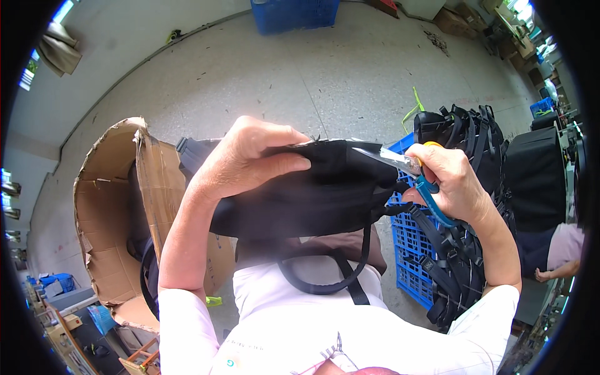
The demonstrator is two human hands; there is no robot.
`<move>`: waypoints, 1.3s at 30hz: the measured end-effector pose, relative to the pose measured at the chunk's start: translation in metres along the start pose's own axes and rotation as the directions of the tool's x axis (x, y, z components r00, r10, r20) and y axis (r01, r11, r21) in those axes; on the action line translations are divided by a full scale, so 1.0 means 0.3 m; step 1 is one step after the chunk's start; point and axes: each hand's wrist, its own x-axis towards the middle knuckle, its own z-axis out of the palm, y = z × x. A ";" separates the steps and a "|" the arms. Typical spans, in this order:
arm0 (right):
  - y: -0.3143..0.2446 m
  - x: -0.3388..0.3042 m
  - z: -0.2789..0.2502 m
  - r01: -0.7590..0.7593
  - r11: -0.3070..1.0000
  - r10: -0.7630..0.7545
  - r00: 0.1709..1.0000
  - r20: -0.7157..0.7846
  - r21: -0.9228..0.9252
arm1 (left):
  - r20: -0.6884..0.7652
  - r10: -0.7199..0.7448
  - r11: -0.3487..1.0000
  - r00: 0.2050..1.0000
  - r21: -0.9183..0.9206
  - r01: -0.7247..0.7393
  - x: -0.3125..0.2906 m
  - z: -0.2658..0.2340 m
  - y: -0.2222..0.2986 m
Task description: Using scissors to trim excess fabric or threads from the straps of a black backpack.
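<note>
A black fabric bag (294,200) with a looped handle lies across my lap. My left hand (259,150) pinches its top edge between thumb and fingers, near a few loose dark threads. In my right hand (447,178) is a pair of scissors (400,161) with blue and orange handles. Their blades point left over the bag's right end, close to its upper edge. Whether the blades touch the fabric I cannot tell.
At my left stands an open cardboard box (159,187) with dark items inside. A blue plastic crate (412,262) heaped with black strapped bags (459,250) is at my right. Another blue bin (294,15) sits ahead on the floor. Part of another person (565,250) shows far right.
</note>
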 end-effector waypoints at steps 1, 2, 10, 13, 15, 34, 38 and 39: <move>-0.001 0.005 0.001 -0.043 0.998 0.042 0.999 0.018 0.045 | 0.004 -0.008 1.000 1.000 -0.027 0.008 -0.003 0.001 -0.004; 0.001 0.014 -0.003 0.025 0.999 -0.026 0.999 -0.025 -0.027 | 0.013 -0.010 0.998 1.000 -0.058 0.011 -0.003 0.004 -0.006; 0.003 0.019 0.012 0.097 0.986 -0.101 0.995 -0.020 -0.137 | -0.006 0.042 0.999 0.999 -0.018 -0.042 0.000 0.024 -0.015; -0.001 0.006 0.004 0.086 0.989 -0.086 0.996 0.003 -0.124 | -0.006 0.046 0.999 0.999 0.000 -0.046 0.001 0.035 -0.015; -0.003 -0.002 -0.007 0.044 0.995 -0.042 0.999 0.029 -0.088 | -0.009 0.105 0.993 0.994 0.059 -0.104 0.007 0.046 -0.010; 0.028 0.019 -0.049 0.143 0.985 -0.130 0.982 0.134 -0.093 | -0.010 0.023 0.991 1.000 0.129 -0.021 0.003 0.087 0.004; 0.018 0.064 -0.014 -0.092 0.901 0.064 0.995 0.080 0.424 | -0.017 -0.017 0.993 1.000 0.116 0.019 0.010 0.105 0.001; 0.005 0.075 0.008 -0.140 0.842 0.105 0.990 0.097 0.521 | -0.010 -0.011 0.994 1.000 0.108 0.012 0.017 0.111 0.008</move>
